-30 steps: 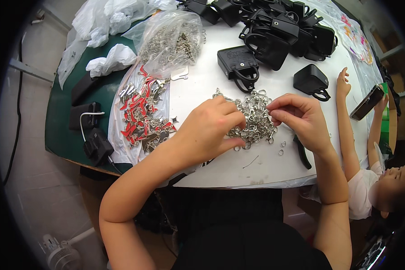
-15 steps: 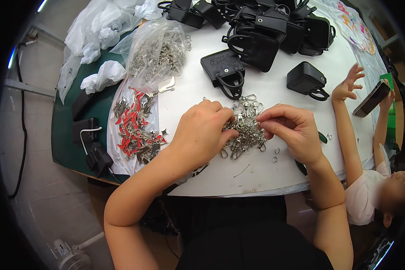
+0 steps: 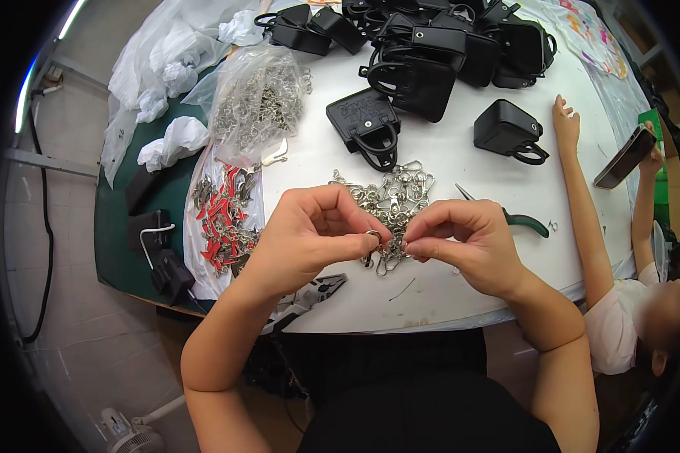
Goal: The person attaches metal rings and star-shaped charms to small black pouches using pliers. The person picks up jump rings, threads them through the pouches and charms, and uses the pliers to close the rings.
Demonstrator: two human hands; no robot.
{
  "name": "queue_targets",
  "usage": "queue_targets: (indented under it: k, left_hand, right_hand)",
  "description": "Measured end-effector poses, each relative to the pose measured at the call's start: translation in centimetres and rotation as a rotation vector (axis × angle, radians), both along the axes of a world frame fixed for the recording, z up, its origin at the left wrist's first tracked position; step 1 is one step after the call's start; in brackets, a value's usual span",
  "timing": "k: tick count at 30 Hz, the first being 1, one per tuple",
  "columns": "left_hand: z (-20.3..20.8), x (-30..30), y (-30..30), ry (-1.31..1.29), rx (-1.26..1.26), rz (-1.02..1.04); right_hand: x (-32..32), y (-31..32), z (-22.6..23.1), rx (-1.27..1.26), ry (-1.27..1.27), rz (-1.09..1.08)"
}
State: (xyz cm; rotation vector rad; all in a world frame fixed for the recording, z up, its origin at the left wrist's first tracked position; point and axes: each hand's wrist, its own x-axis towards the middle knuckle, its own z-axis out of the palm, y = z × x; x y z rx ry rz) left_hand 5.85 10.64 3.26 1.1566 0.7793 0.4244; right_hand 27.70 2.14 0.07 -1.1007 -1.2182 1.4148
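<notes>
White desk (image 3: 461, 302), round-edged, carries everything. Heap of black handbags (image 3: 438, 45) along the far edge; one black handbag (image 3: 366, 124) lies alone nearer the middle, another (image 3: 510, 130) toward the right edge. Clear bag of metal clasps (image 3: 257, 102) at the far left edge, red-and-silver fittings (image 3: 223, 215) on plastic along the left edge. Pile of silver clasps (image 3: 389, 200) sits mid-desk, just beyond both hands. Green-handled pliers (image 3: 517, 219) right of the pile, second pliers (image 3: 313, 291) at the near edge under the left wrist. Left hand (image 3: 310, 234) pinches a small metal ring (image 3: 372, 238) between thumb and fingertips, closed on it, near edge of the pile. Right hand (image 3: 461, 241) closed too, fingertips pinched just beside the ring; what it grips is too small to tell. Another person's arm (image 3: 589, 226) rests on the right edge, holding a phone (image 3: 623, 157).
</notes>
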Motion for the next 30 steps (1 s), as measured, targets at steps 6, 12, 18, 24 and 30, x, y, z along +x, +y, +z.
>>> queue_targets:
  k: [6,12,18,24,30]
  left_hand:
    - [0.5,0.2,-0.9,-0.050,-0.028,0.082]
    - [0.2,0.2,-1.3,-0.107,0.077,0.006]
    - [-0.9,0.9,3.3,0.127,0.766,-0.044]
    - [-3.1,3.1,7.4,0.275,1.254,-0.043]
    - [0.6,1.2,4.0,-0.224,0.120,0.128]
  right_hand:
    - [-0.3,-0.3,-0.1,0.118,-0.018,0.046]
    - [-0.3,-0.4,0.4,-0.089,0.056,0.008]
    - [0.0,-0.3,0.1,0.313,-0.191,-0.197]
    - [1.3,0.3,0.6,0.417,-0.187,-0.239]
    - [1.4,0.2,0.5,0.194,0.334,-0.110]
